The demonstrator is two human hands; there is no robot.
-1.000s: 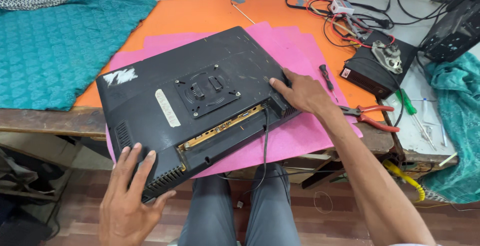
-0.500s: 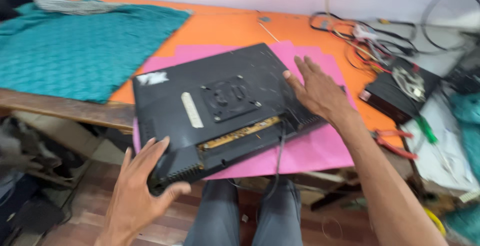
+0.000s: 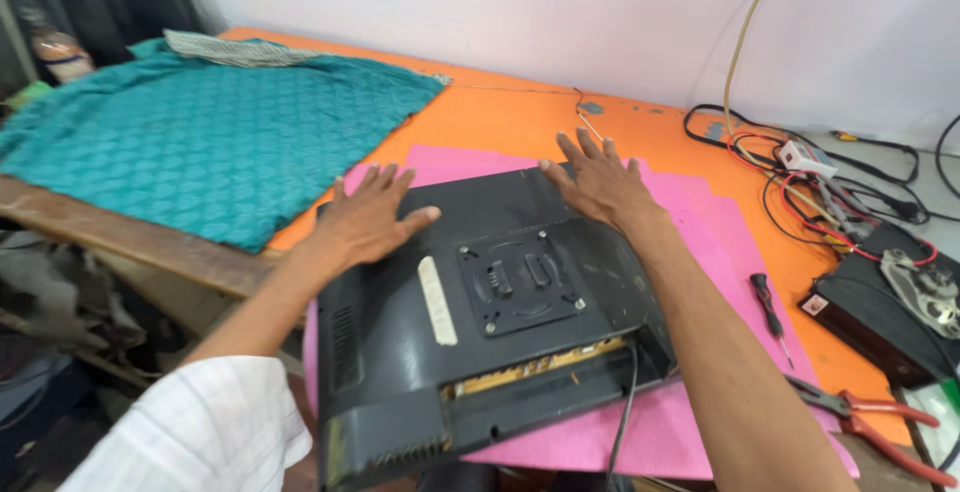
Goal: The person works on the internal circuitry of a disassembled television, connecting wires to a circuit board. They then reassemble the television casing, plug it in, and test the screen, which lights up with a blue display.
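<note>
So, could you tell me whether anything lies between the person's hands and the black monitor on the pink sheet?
Nothing visible does. The left hand and the right hand both lie flat on the back of the black monitor, near its far edge, fingers spread.

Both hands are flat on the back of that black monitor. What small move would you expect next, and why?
Probably curling the fingers over the far edge to grip it. The left hand and right hand lie open on the far end of the monitor, which rests face down on the pink sheet; neither holds it yet, and its cable hangs off the near side.
</note>
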